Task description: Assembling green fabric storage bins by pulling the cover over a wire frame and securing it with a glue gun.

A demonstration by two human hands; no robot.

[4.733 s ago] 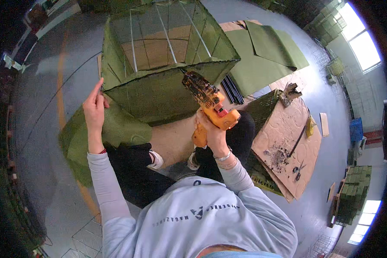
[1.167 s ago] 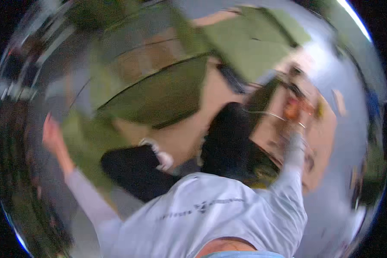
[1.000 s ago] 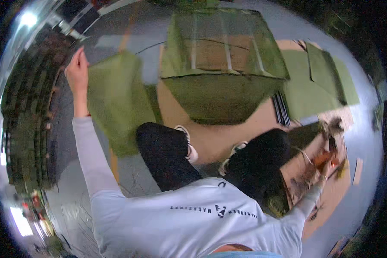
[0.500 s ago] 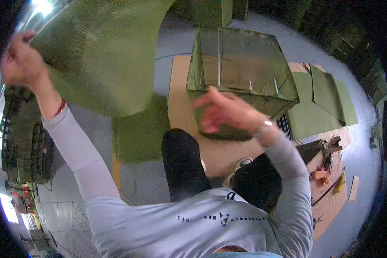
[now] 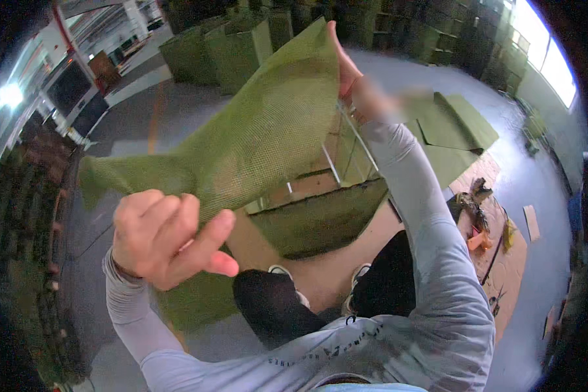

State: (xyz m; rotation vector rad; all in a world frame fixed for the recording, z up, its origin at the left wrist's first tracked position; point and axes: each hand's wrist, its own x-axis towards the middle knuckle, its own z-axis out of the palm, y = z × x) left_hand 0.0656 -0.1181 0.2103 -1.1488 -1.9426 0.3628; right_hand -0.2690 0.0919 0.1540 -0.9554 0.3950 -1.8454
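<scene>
A limp green mesh sheet [image 5: 268, 124] is raised in front of me, stretching from the far middle down to the left. At its upper right edge my right hand [image 5: 350, 75] grips it, with some fingers hidden behind the mesh. By the sheet's near left edge is my left hand [image 5: 170, 238], fingers loosely bent and thumb apart; I see nothing between them. Under the sheet stands a box-shaped green fabric frame [image 5: 320, 219] with thin white rods [image 5: 330, 163]. The sheet covers much of the frame's left and far parts.
Brown cardboard [image 5: 317, 284] lies beneath the frame by my feet. Flat green panels [image 5: 457, 124] lie to the right. An orange-handled tool [image 5: 480, 240] and other tools rest on cardboard nearby. Tall green boxes [image 5: 238, 55] stand at the back, and dark stacks [image 5: 19, 248] line the left.
The mesh sheet has come from the left across the frame. My right hand has moved up and away onto its edge; my left hand has dropped lower and nearer. My view has tilted up.
</scene>
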